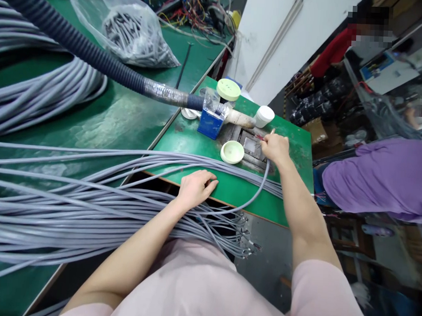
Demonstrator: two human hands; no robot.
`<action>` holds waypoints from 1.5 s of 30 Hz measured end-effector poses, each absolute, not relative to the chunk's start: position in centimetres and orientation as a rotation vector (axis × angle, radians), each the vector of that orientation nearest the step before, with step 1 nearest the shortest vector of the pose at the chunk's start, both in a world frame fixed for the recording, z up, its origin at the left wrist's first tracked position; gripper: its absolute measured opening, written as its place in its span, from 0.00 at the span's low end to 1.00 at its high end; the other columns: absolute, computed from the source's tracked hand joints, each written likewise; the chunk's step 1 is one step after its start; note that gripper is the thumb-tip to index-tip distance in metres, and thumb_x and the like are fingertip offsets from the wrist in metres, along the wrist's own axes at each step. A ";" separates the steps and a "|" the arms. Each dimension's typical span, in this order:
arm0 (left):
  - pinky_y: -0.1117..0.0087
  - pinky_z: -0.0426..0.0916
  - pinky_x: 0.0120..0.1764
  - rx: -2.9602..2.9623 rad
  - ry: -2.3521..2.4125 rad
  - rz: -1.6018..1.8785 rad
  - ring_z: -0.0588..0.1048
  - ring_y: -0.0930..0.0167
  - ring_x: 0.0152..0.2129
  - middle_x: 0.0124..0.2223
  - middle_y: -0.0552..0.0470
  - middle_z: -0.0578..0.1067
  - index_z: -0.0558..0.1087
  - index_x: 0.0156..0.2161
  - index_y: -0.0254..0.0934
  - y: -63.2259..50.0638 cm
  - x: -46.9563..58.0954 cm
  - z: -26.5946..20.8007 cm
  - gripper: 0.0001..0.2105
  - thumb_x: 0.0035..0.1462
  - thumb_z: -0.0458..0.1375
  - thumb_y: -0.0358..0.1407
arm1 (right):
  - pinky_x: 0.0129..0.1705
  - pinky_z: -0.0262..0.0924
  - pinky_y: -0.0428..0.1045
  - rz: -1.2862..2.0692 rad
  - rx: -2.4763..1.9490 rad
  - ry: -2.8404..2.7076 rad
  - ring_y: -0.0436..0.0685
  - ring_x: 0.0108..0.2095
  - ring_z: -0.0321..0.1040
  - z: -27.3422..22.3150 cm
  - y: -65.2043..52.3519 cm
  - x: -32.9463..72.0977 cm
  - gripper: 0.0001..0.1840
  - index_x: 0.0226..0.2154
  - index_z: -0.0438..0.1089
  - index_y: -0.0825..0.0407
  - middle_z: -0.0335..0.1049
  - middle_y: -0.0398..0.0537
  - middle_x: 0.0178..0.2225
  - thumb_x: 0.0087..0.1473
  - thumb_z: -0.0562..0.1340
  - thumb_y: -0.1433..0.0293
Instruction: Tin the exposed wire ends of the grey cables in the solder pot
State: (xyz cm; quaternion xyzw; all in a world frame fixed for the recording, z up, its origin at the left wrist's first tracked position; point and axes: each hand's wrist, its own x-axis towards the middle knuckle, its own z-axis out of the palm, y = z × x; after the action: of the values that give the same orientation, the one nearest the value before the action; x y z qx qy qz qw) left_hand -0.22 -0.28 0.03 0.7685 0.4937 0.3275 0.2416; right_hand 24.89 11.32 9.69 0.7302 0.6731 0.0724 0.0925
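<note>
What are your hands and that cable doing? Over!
Right hand gripping cable near its wire end. Left hand palm down, near other cables. Hose end, white cup close by.

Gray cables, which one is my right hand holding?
The cable looping across the near edge of the green board to your right hand. It alone reaches that hand; the other cables lie clear of it.
</note>
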 end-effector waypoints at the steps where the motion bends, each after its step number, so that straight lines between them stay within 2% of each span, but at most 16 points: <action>1: 0.71 0.61 0.32 2.108 1.351 0.900 0.72 0.71 0.27 0.28 0.53 0.75 0.75 0.35 0.38 -0.3 -0.2 0.0 0.07 0.58 0.56 0.37 | 0.44 0.54 0.58 0.215 2.159 1.990 0.67 0.43 0.68 9.3 11.5 24.9 0.17 0.37 0.75 0.58 0.75 0.64 0.40 0.57 0.53 0.68; 9: 0.71 0.61 0.32 2.138 1.366 0.910 0.73 0.72 0.28 0.29 0.54 0.75 0.75 0.35 0.38 -0.4 -0.2 -0.3 0.07 0.59 0.56 0.38 | 0.46 0.54 0.57 0.232 2.085 1.943 0.67 0.46 0.69 7.5 12.9 24.9 0.18 0.39 0.75 0.58 0.75 0.63 0.42 0.57 0.52 0.69; 17: 0.71 0.61 0.32 2.171 1.376 0.905 0.73 0.72 0.29 0.30 0.54 0.76 0.75 0.35 0.39 -0.3 -0.1 -0.4 0.08 0.60 0.55 0.38 | 0.44 0.56 0.56 0.248 2.067 1.940 0.66 0.44 0.70 7.2 13.2 24.7 0.17 0.38 0.75 0.59 0.76 0.63 0.40 0.56 0.53 0.70; 22: 0.71 0.61 0.33 2.175 1.363 0.904 0.73 0.71 0.30 0.30 0.54 0.76 0.75 0.35 0.39 -0.3 -0.1 -0.5 0.08 0.60 0.55 0.39 | 0.36 0.54 0.52 0.205 2.183 2.119 0.61 0.34 0.69 9.7 12.2 24.5 0.15 0.29 0.75 0.56 0.76 0.56 0.31 0.54 0.55 0.66; 25: 0.71 0.61 0.33 2.177 1.366 0.902 0.73 0.71 0.30 0.30 0.54 0.76 0.75 0.35 0.39 -0.3 -0.1 -0.4 0.09 0.60 0.55 0.39 | 0.30 0.49 0.49 0.029 2.201 2.349 0.55 0.27 0.63 11.4 11.2 23.6 0.14 0.23 0.73 0.55 0.71 0.49 0.23 0.52 0.57 0.65; 28: 0.71 0.61 0.33 2.171 1.374 0.892 0.73 0.71 0.30 0.30 0.54 0.76 0.75 0.35 0.39 -0.4 -0.1 -0.3 0.08 0.60 0.55 0.38 | 0.27 0.45 0.48 -0.136 2.108 2.478 0.52 0.24 0.60 11.9 10.2 22.0 0.14 0.21 0.72 0.55 0.67 0.46 0.20 0.50 0.57 0.65; 31: 0.71 0.61 0.33 2.174 1.365 0.887 0.73 0.71 0.30 0.31 0.54 0.76 0.75 0.35 0.39 -0.4 -0.1 -0.3 0.08 0.60 0.55 0.39 | 0.28 0.45 0.48 -0.124 1.974 2.450 0.53 0.26 0.61 11.3 9.7 20.1 0.14 0.23 0.74 0.54 0.71 0.47 0.23 0.52 0.56 0.65; 35: 0.71 0.61 0.33 2.182 1.344 0.893 0.73 0.71 0.31 0.31 0.53 0.76 0.74 0.34 0.39 -0.4 -0.2 -0.4 0.09 0.61 0.54 0.39 | 0.33 0.49 0.49 0.003 1.823 2.354 0.57 0.33 0.68 10.4 9.5 18.3 0.16 0.29 0.76 0.54 0.77 0.52 0.33 0.55 0.54 0.66; 41: 0.71 0.60 0.33 2.189 1.342 0.889 0.73 0.71 0.30 0.30 0.54 0.75 0.74 0.35 0.39 -0.4 -0.2 -0.5 0.09 0.61 0.54 0.40 | 0.41 0.51 0.53 0.108 1.712 2.248 0.62 0.39 0.71 9.7 9.5 16.8 0.18 0.35 0.76 0.56 0.77 0.60 0.38 0.58 0.51 0.68; 45: 0.70 0.60 0.32 2.191 1.349 0.873 0.72 0.71 0.30 0.30 0.54 0.75 0.74 0.35 0.39 -0.4 -0.2 -0.5 0.09 0.61 0.54 0.40 | 0.41 0.51 0.54 0.129 1.706 2.239 0.63 0.39 0.70 9.9 9.3 16.9 0.18 0.36 0.75 0.57 0.77 0.61 0.39 0.57 0.51 0.68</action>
State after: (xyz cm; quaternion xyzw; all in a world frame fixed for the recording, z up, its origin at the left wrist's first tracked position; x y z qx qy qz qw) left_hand -0.21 -0.37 -0.48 0.7883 0.4853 0.3142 0.2107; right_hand 16.92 9.32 9.92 0.5975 0.7842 0.0453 0.1611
